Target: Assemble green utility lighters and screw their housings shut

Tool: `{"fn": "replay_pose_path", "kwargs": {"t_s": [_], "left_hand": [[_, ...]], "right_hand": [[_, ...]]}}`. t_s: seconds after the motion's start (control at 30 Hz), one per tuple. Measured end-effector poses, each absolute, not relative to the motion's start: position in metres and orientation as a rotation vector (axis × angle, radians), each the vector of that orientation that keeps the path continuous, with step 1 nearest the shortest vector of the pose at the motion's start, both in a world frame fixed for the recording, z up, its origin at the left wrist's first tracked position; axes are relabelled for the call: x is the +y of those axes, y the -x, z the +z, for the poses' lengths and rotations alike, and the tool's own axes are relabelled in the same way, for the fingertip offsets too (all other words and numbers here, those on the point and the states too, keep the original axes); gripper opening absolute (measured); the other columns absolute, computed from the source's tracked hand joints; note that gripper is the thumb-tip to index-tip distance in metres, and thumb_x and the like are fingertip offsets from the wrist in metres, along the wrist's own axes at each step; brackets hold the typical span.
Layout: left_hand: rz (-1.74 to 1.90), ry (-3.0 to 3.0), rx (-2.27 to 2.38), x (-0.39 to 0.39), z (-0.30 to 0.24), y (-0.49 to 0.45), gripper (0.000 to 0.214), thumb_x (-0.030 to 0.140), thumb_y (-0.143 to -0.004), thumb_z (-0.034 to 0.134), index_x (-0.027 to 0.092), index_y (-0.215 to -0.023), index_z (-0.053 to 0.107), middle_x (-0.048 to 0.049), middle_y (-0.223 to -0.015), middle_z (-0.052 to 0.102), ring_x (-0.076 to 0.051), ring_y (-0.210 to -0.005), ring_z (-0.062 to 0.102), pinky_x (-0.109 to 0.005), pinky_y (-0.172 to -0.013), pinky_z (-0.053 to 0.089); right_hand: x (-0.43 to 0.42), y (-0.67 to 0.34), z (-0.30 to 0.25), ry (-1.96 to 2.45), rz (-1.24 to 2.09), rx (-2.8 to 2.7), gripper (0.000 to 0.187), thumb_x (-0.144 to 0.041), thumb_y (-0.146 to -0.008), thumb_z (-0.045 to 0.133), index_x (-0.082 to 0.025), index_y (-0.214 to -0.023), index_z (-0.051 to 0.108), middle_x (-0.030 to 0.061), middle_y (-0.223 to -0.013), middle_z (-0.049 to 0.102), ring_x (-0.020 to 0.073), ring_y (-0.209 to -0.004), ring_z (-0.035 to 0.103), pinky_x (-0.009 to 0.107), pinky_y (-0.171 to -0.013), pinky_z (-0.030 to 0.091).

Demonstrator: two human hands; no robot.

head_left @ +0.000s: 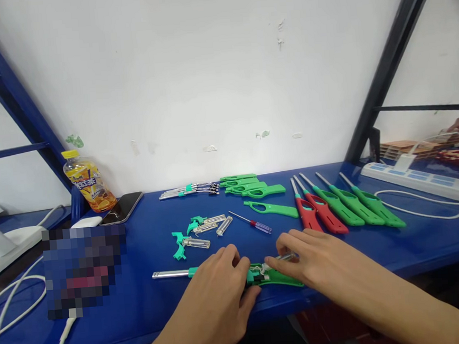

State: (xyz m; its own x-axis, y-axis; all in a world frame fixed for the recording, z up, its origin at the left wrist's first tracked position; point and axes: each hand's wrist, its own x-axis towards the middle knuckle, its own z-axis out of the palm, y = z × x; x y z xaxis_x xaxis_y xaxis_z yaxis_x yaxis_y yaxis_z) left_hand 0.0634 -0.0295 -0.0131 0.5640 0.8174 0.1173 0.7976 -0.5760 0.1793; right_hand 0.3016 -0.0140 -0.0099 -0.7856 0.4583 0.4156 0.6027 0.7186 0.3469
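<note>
Near the front edge of the blue table, my left hand (219,294) is closed around an opened gas lighter (170,274), whose metal tube points left. The lighter's green handle shell (283,276) lies open to the right, with a teal trigger and dark parts inside. Over that shell, my right hand (309,253) pinches a clear gas tank (286,256), partly hidden by the fingers. Just beyond my hands lie several clear gas tanks (196,243), teal triggers (178,246) and a screwdriver (262,226) with a purple handle.
Metal tubes with wires (179,191) and green handle shells (268,190) lie by the wall. Red and green lighters (349,207) line the right side. At left are a drink bottle (89,183), a phone (123,208) and cables. A power strip (425,182) stands at far right.
</note>
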Motion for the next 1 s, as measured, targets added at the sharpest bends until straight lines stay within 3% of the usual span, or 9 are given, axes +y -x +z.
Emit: {"fn": "replay_pose_path", "kwargs": {"t_s": [0.17, 0.27, 0.4, 0.57, 0.83, 1.0], "left_hand": [[0.288, -2.681, 1.394, -0.028, -0.013, -0.064, 0.003, 0.021, -0.102, 0.064, 0.02, -0.103, 0.065, -0.009, -0.11, 0.064, -0.031, -0.1, 0.067, -0.052, -0.086, 0.061], [0.297, -2.681, 1.391, -0.029, -0.014, -0.063, 0.003, 0.021, -0.102, 0.064, 0.02, -0.104, 0.065, -0.0086, -0.109, 0.063, -0.031, -0.099, 0.067, -0.052, -0.086, 0.061], [0.299, -2.685, 1.384, -0.03, -0.013, -0.063, 0.004, 0.022, -0.102, 0.062, 0.02, -0.106, 0.064, -0.009, -0.11, 0.063, -0.032, -0.1, 0.066, -0.053, -0.085, 0.06], [0.283, -2.685, 1.388, -0.029, -0.012, -0.064, 0.005, 0.023, -0.103, 0.061, 0.02, -0.105, 0.065, -0.0089, -0.11, 0.063, -0.032, -0.1, 0.066, -0.053, -0.087, 0.06], [0.282, -2.698, 1.391, -0.03, -0.013, -0.064, 0.006, 0.021, -0.103, 0.061, 0.02, -0.106, 0.065, -0.0087, -0.109, 0.063, -0.031, -0.1, 0.067, -0.052, -0.087, 0.06], [0.271, -2.689, 1.391, -0.03, -0.012, -0.064, 0.007, 0.021, -0.102, 0.062, 0.019, -0.107, 0.066, -0.0097, -0.11, 0.063, -0.032, -0.1, 0.067, -0.053, -0.086, 0.06]], "right_hand": [[-0.013, -0.303, -0.015, 0.838, -0.609, -2.652, 0.038, -0.008, -0.076, 0.09, -0.021, -0.107, 0.074, 0.0026, -0.091, 0.066, 0.0229, -0.078, 0.064, 0.033, -0.063, 0.048], [-0.012, -0.308, -0.019, 0.856, -0.502, -2.679, 0.04, -0.003, -0.084, 0.079, -0.023, -0.117, 0.072, 0.0032, -0.097, 0.066, 0.0245, -0.084, 0.064, 0.034, -0.066, 0.049], [-0.016, -0.315, -0.016, 0.958, -0.164, -2.731, 0.06, 0.01, -0.088, 0.056, -0.03, -0.131, 0.066, 0.0027, -0.113, 0.068, 0.0239, -0.096, 0.065, 0.035, -0.078, 0.05], [-0.019, -0.321, -0.011, 1.085, 0.234, -2.702, 0.056, -0.001, -0.103, 0.048, -0.037, -0.144, 0.061, 0.0011, -0.124, 0.068, 0.0212, -0.108, 0.066, 0.033, -0.087, 0.053], [-0.019, -0.321, -0.024, 1.057, 0.105, -2.639, 0.036, -0.022, -0.111, 0.05, -0.028, -0.143, 0.066, 0.0062, -0.119, 0.071, 0.0246, -0.106, 0.069, 0.038, -0.089, 0.057], [-0.018, -0.321, -0.025, 1.044, 0.078, -2.629, 0.036, -0.021, -0.111, 0.049, -0.028, -0.143, 0.066, 0.0068, -0.117, 0.071, 0.0236, -0.102, 0.07, 0.036, -0.084, 0.057]]}}
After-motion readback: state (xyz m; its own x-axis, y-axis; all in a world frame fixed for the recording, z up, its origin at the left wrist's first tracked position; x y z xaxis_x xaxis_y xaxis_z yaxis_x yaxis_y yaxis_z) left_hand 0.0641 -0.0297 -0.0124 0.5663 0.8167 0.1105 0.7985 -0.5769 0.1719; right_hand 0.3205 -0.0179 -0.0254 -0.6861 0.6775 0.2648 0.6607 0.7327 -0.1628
